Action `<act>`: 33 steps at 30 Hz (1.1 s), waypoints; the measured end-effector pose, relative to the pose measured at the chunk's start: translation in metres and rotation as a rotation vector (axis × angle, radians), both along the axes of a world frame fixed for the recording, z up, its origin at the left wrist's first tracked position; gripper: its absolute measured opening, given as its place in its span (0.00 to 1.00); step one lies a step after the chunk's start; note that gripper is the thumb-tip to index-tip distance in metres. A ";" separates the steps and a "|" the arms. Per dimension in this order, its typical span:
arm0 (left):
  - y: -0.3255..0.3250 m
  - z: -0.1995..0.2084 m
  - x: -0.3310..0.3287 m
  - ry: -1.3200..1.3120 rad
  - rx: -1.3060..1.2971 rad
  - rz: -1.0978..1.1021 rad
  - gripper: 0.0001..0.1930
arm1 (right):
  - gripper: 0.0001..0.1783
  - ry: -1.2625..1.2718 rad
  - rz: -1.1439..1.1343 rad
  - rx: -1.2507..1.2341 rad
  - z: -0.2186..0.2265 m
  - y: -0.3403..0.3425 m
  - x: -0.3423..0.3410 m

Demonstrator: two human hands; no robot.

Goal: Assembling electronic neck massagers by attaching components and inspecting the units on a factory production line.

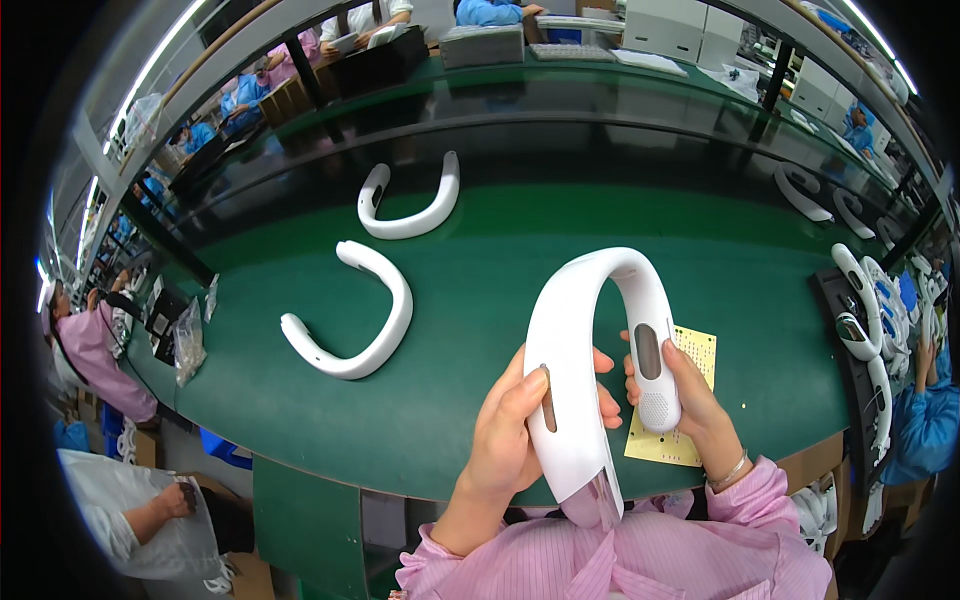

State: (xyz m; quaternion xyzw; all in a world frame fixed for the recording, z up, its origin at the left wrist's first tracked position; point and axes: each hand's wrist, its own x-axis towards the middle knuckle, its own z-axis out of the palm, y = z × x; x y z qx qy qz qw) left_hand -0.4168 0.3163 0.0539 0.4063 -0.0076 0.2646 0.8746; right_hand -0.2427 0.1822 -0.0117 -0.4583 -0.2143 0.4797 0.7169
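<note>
A white, U-shaped neck fan is held up over the near side of the green table, its curve pointing away from me. My left hand is closed around its left arm, the thumb on a narrow brownish oval window. Around the other arm, my right hand is closed, beside a grey oval panel and a dotted end. Part of a yellow printed sheet shows on the table behind my right hand. Two more white neck fans lie farther left: one nearer, one toward the back.
A dark shelf runs across the table's far side. At the right edge, a black tray bears several white curved parts, next to a person in blue. Clear plastic bags lie at the left end, near a person in pink.
</note>
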 end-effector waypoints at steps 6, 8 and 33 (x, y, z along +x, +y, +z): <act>0.017 -0.035 -0.008 0.113 0.353 0.338 0.34 | 0.30 -0.403 -0.163 -0.018 0.017 -0.021 -0.002; 0.022 -0.050 -0.002 0.248 0.414 0.450 0.33 | 0.31 -0.568 -0.134 0.010 0.032 -0.028 -0.003; 0.041 -0.055 -0.022 0.384 -0.058 -0.180 0.34 | 0.20 -1.817 -0.098 0.324 0.120 0.017 -0.012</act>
